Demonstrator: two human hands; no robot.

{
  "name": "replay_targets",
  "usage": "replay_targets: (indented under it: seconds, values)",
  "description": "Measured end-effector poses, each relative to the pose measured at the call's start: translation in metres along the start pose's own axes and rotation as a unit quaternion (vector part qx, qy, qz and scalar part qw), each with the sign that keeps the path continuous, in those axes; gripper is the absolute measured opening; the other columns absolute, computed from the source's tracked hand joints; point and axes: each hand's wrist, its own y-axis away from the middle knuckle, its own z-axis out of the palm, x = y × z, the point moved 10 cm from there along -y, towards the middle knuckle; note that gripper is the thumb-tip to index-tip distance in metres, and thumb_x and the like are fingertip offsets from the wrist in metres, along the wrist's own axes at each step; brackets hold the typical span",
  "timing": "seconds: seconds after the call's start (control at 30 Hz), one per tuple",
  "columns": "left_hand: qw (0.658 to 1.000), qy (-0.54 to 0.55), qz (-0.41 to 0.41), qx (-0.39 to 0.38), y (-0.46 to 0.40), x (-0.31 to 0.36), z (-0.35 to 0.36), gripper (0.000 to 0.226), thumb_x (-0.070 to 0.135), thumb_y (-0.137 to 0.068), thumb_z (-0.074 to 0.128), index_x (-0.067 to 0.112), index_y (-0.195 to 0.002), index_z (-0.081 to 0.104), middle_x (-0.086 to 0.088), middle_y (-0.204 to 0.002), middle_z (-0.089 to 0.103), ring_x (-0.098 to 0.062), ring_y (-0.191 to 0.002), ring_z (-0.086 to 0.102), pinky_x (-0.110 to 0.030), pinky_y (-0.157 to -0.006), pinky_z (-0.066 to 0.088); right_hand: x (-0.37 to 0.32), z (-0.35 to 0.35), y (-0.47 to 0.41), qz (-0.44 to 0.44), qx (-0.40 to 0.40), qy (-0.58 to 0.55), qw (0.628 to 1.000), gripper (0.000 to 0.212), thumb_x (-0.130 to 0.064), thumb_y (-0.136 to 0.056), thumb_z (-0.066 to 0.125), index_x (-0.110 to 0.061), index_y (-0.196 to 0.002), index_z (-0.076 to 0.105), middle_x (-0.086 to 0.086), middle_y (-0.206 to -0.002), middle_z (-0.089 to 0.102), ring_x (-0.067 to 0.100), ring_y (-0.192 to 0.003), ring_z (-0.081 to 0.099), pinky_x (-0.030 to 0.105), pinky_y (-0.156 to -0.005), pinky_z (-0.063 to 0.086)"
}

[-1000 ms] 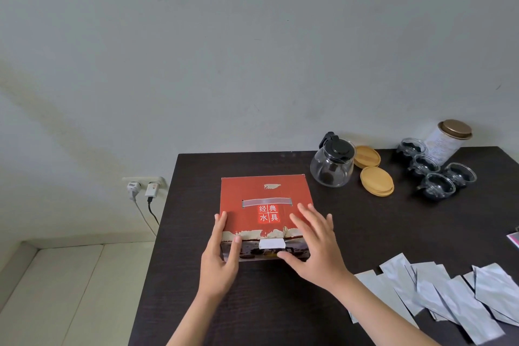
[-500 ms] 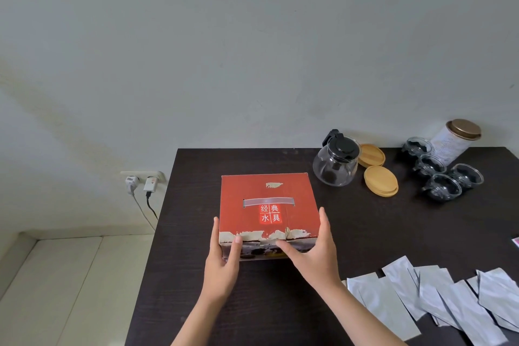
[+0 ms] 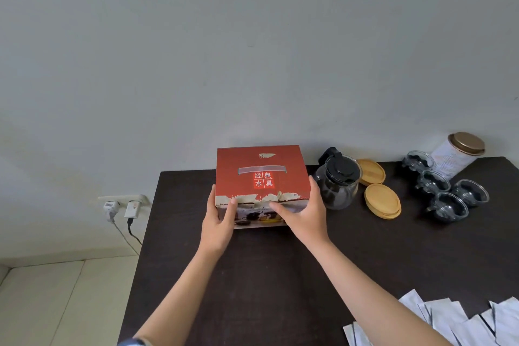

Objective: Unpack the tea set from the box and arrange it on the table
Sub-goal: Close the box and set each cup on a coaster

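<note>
A red cardboard box (image 3: 259,171) with white Chinese characters and torn tape along its front edge is closed, raised toward the far edge of the dark table (image 3: 280,275). My left hand (image 3: 220,219) grips its near left corner. My right hand (image 3: 304,212) grips its near right corner, fingers across the front face. To the right of the box stand a glass teapot (image 3: 338,181) with a black lid, two stacks of wooden coasters (image 3: 383,201), and several small glass cups (image 3: 446,191).
A tin canister with a bronze lid (image 3: 460,153) stands at the back right by the wall. Several silver foil sachets (image 3: 449,320) lie at the near right. Two plugs sit in a wall socket (image 3: 122,206) left of the table, above a pale floor.
Both hands shifted onto the box's near corners and the box has moved away from me toward the wall. The view now sits farther back, showing more of my forearms.
</note>
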Motion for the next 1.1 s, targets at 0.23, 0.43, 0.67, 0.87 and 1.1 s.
replay_targets:
  seconds: [0.23,0.43,0.67,0.87,1.1]
  values:
    - [0.999,-0.04,-0.014,-0.014,-0.044,0.001,0.007,0.07,0.044,-0.092,0.051,0.027,-0.15,0.017,0.008,-0.134,0.049,-0.009,-0.12,0.048,-0.026,-0.1,0.037,0.006,0.02,-0.043,0.004,-0.011,0.0,1.0,0.096,-0.047,-0.059,0.087,-0.029,-0.138,0.035,-0.013,-0.129,0.052,-0.002,-0.119,0.048,0.006,-0.09,0.035]
    - [0.998,-0.034,-0.032,-0.04,-0.047,-0.009,0.013,0.066,0.04,-0.093,0.049,0.025,-0.147,0.014,0.004,-0.131,0.048,-0.011,-0.119,0.049,-0.024,-0.095,0.038,0.017,0.027,-0.042,0.008,-0.032,0.02,0.999,0.098,-0.046,-0.064,0.084,-0.026,-0.141,0.026,-0.006,-0.134,0.042,0.0,-0.122,0.044,0.012,-0.094,0.041]
    - [0.993,-0.044,-0.105,-0.008,-0.038,-0.029,0.014,0.077,0.055,-0.092,0.042,0.016,-0.15,0.008,-0.007,-0.147,0.038,-0.026,-0.134,0.038,-0.039,-0.11,0.031,0.013,0.011,-0.026,0.004,-0.014,0.118,0.993,0.118,-0.054,-0.071,0.076,-0.012,-0.151,-0.001,0.007,-0.157,0.011,0.02,-0.145,0.016,0.032,-0.11,0.029]
    - [0.98,-0.155,-0.124,0.011,0.005,-0.055,0.034,0.095,0.076,-0.075,0.044,0.016,-0.145,0.022,-0.01,-0.147,0.039,-0.032,-0.135,0.036,-0.053,-0.11,0.032,0.02,-0.036,0.015,-0.067,0.003,0.174,0.982,0.073,-0.036,-0.086,0.067,-0.012,-0.144,0.031,0.006,-0.144,0.037,0.017,-0.134,0.037,0.025,-0.102,0.041]
    - [0.92,-0.384,-0.05,-0.067,0.057,-0.048,0.125,0.094,0.061,-0.089,0.044,0.003,-0.15,0.003,-0.019,-0.158,-0.002,-0.032,-0.146,-0.002,-0.045,-0.117,0.005,0.072,-0.114,0.033,-0.025,-0.003,0.212,0.977,0.061,-0.026,-0.088,0.065,-0.01,-0.14,0.039,0.004,-0.132,0.043,0.017,-0.122,0.047,0.019,-0.088,0.041]
